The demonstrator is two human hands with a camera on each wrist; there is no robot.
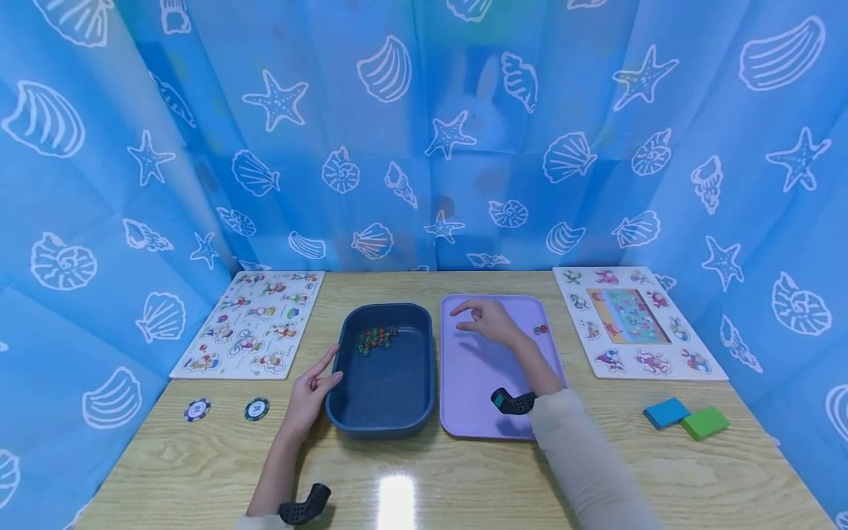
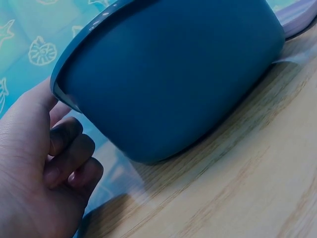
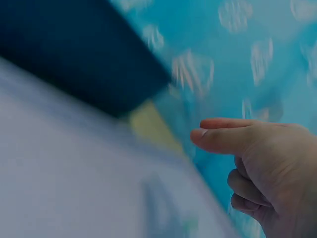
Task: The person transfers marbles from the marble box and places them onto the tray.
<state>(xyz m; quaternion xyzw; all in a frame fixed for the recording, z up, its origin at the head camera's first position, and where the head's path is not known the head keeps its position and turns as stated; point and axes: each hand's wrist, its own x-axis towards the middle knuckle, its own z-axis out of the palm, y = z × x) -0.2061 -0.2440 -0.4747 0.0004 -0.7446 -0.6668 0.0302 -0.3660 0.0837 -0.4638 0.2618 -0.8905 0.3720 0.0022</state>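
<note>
My left hand grips the left wall of a dark blue rectangular basin, its thumb at the rim and the other fingers curled beneath in the left wrist view. Small red and green marbles lie clustered toward the basin's far left inside. Over the lilac tray hovers my right hand, thumb and index finger stretched out with a gap between them and nothing visible there. In the right wrist view the right hand's other fingers are curled. Two marbles, one red and one green, rest near the tray's right edge.
Picture puzzle boards stand at the back left and back right. Two poker chips, one blue and one dark green, lie left. A blue block and a green block lie right. A patterned curtain encloses the table.
</note>
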